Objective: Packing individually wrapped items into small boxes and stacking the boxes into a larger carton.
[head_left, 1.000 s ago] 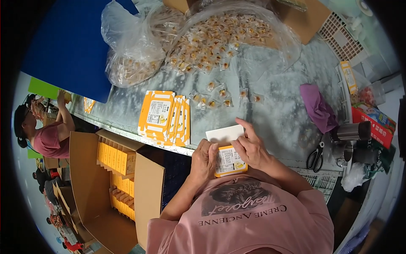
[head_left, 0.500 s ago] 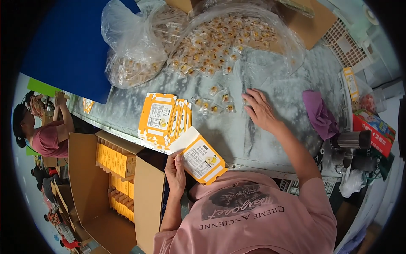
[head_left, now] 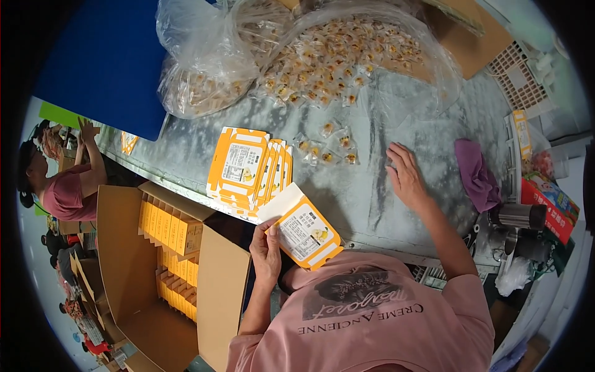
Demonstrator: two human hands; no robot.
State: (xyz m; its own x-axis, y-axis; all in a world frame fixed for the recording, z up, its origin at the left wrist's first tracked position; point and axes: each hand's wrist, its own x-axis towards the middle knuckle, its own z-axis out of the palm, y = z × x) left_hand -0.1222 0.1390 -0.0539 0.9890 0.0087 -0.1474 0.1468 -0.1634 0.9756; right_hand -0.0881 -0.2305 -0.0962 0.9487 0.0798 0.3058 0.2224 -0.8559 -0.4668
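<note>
My left hand grips a yellow-and-white folding carton by its left edge, near the raised white flap. Its printed face is turned up. Over the table, my right hand is empty, with its fingers stretched out. To the left of that hand lie several small clear packets with yellow-brown pieces inside. A pile of flat yellow-and-white cartons rests just beyond my left hand. Farther off, a big heap of the same packets spreads out of a clear plastic bag.
A brown cardboard box with rows of yellow cartons stands at my left. On the right are a purple cloth, a metal cup and a red box. A co-worker works at the far left.
My right hand has drawn back a little, to the right and nearer to me, away from the small packets. The left hand keeps its hold on the carton. The whole view has shifted slightly.
</note>
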